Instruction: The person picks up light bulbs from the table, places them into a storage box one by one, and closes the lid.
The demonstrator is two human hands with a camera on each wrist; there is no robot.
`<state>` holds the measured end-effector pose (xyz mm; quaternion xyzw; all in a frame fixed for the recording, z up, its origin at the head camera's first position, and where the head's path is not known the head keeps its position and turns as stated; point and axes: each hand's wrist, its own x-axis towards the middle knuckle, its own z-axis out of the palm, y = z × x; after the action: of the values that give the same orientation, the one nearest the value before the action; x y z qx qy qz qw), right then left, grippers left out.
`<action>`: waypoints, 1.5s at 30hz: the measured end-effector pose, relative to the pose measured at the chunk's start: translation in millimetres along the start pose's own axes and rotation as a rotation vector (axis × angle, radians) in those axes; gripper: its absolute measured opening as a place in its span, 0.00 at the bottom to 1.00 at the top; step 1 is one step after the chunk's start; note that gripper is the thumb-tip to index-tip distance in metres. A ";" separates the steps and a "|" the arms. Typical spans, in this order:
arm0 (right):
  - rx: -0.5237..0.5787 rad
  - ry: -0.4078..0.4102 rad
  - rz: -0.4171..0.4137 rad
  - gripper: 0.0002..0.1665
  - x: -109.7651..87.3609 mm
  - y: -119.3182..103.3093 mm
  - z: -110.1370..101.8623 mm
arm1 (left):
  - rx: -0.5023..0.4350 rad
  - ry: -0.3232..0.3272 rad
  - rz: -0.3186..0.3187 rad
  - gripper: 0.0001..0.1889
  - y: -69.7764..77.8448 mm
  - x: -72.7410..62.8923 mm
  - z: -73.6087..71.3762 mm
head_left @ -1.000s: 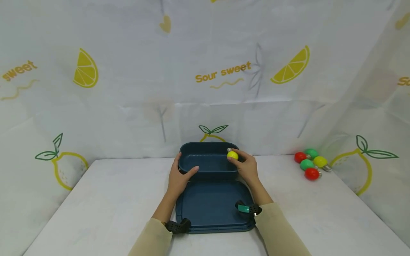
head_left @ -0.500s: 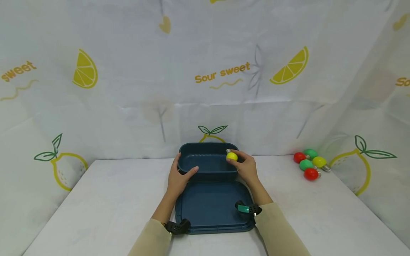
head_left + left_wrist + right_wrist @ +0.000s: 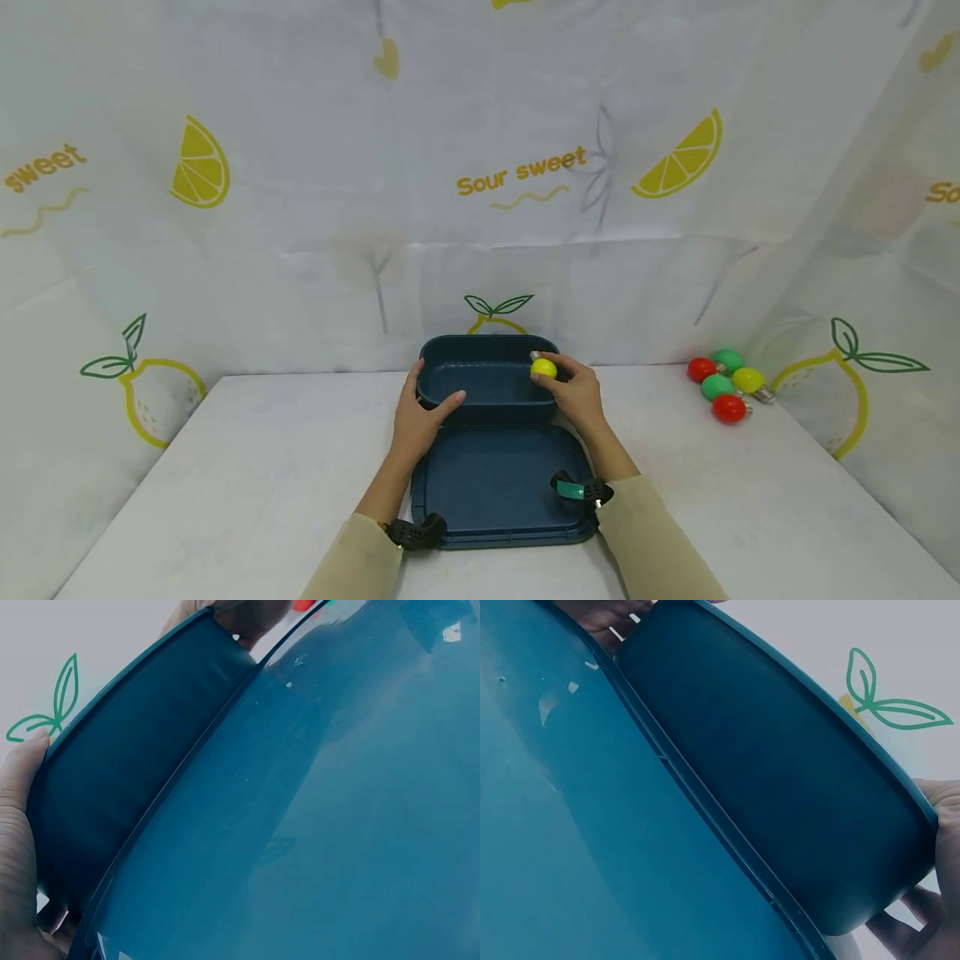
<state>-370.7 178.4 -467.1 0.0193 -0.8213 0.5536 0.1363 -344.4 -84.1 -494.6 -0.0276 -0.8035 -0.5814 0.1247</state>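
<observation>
A dark blue plastic box [image 3: 483, 412] stands near the back of the table, its open top facing up. My left hand [image 3: 416, 418] grips the box's left end, thumb over the front rim. With thumb and index finger my right hand [image 3: 581, 396] pinches a yellow light bulb [image 3: 543, 367] over the box's right end, metal base pointing up and back. In the right wrist view its other fingers [image 3: 919, 907] lie along the box's outer end wall; the bulb is hidden there. The matching lid [image 3: 502, 483] lies flat in front of the box, under my wrists.
On the right of the white table [image 3: 262, 483] several bulbs lie in a cluster, among them a red bulb [image 3: 729, 408], a green bulb [image 3: 717, 386] and another yellow bulb [image 3: 748, 380]. A lemon-printed white curtain [image 3: 322, 292] hangs right behind the box.
</observation>
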 end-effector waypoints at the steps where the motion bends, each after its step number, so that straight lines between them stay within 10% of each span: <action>1: -0.002 0.003 0.001 0.29 -0.3 0.4 -1.2 | -0.001 -0.002 0.005 0.51 0.1 0.0 0.9; 30: 0.013 -0.007 -0.021 0.30 -10.0 -1.1 -33.5 | -0.033 -0.049 0.015 0.50 5.4 -2.0 13.1; 45: -0.249 0.322 -0.129 0.29 -19.5 20.6 -116.9 | -0.001 -0.046 -0.004 0.51 2.8 -3.1 -5.8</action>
<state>-332.0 291.0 -449.5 -0.0338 -0.8479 0.4340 0.3025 -339.9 -88.3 -491.0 -0.0393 -0.8060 -0.5812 0.1049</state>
